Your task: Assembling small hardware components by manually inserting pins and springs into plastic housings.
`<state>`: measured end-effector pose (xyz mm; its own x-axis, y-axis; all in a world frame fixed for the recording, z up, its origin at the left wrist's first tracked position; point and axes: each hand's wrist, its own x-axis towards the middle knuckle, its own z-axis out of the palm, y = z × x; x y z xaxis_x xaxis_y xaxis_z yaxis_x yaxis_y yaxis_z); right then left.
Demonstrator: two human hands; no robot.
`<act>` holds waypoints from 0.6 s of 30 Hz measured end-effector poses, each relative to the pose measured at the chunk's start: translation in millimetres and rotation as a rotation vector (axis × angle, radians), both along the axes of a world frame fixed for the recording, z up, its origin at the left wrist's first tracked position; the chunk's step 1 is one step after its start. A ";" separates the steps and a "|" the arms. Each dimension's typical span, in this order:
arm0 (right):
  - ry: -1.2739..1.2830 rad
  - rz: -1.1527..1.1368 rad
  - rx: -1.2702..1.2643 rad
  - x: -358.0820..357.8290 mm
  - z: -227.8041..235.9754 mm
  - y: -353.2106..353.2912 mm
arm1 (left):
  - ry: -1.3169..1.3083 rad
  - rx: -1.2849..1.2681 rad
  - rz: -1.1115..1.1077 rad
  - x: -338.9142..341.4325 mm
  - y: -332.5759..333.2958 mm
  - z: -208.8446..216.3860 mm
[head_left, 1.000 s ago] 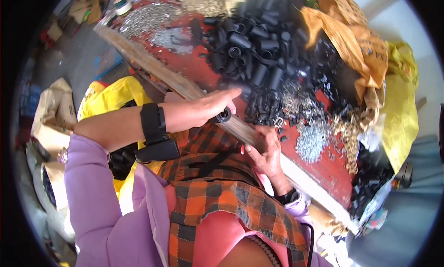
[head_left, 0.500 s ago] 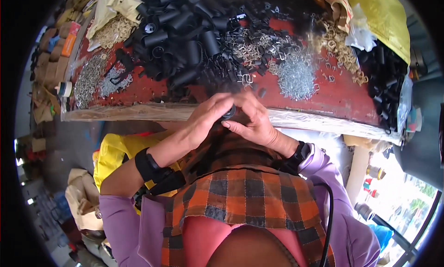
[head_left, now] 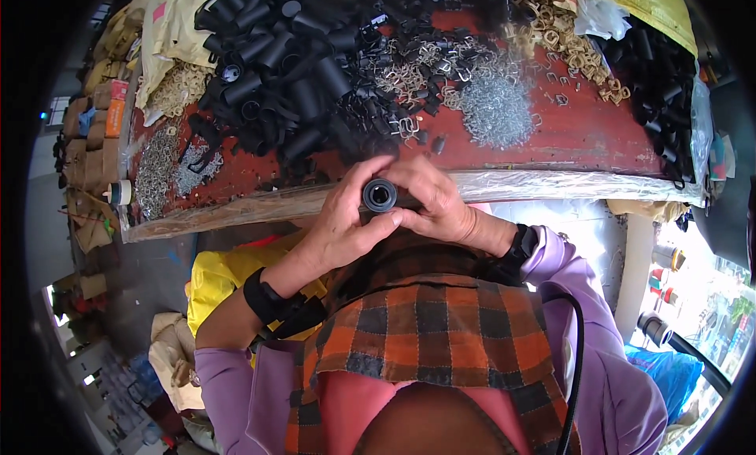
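Observation:
Between my hands, just in front of the table's near edge, is a black cylindrical part [head_left: 380, 195] with a round opening facing up. My left hand [head_left: 344, 219] wraps round its left side, thumb across the front. From the other side my right hand [head_left: 433, 199] closes in, its thumb tip meeting the left thumb at the part's lower rim. The right fingertips bend behind the part and are partly hidden. Beyond my hands lies a large heap of black plastic tubes [head_left: 272, 69].
A red tabletop [head_left: 583, 132] carries a pile of small silvery screws [head_left: 500, 112], brass-coloured clips [head_left: 563, 33], metal clips [head_left: 157, 167] at the left and more black tubes [head_left: 657, 92] at the right. Plastic film wraps its front edge [head_left: 551, 185]. A yellow bag [head_left: 224, 282] sits below left.
The black part has turned so its open end now faces up, and more of it shows. My left thumb has come round to its front. The whole view has shifted slightly.

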<state>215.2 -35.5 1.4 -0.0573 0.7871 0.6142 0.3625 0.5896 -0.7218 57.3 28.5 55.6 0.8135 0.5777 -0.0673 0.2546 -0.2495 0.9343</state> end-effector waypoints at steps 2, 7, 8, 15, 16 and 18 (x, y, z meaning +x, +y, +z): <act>-0.002 0.001 0.007 1.3 0.0 0.1 | 0.024 0.102 -0.031 2.1 0.4 3.8; -0.016 -0.002 0.023 1.9 -2.1 1.0 | 0.039 0.188 -0.022 5.4 -2.0 7.5; -0.019 0.001 0.026 1.9 -1.8 0.8 | 0.040 0.196 -0.012 5.4 -3.0 7.3; -0.016 0.014 0.015 -2.1 1.9 -1.9 | -0.013 0.164 0.077 -0.4 -8.5 8.1; -0.007 0.001 0.013 -3.3 2.9 -2.4 | 0.036 0.083 0.072 -8.2 -5.5 14.7; 0.000 -0.010 0.009 -2.7 3.9 -2.1 | 0.077 -0.037 0.101 -32.5 1.7 27.4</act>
